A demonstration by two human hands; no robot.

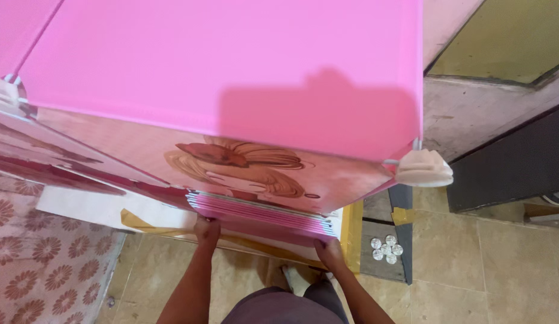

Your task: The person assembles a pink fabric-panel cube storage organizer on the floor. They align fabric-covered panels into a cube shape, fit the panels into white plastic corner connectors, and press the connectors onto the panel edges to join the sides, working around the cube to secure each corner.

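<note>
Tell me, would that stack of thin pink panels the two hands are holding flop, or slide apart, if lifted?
The stack of thin pink panels looks flat and straight-edged, so it is probably stiff rather than floppy. The sheets look smooth and loose, so they might slide apart if tilted. The left hand and right hand each support one end, which hints it is wide, perhaps awkward for one hand.

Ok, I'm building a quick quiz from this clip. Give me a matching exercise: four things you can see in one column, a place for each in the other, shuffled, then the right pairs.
Things:
1. left hand
2. right hand
3. white corner connector
4. round silvery pieces

Places:
A. at the cabinet's right front corner
B. in a cluster on the floor at right
C. gripping the left end of the stack of pink panels
D. gripping the right end of that stack

Pairs: 1-C, 2-D, 3-A, 4-B
</note>
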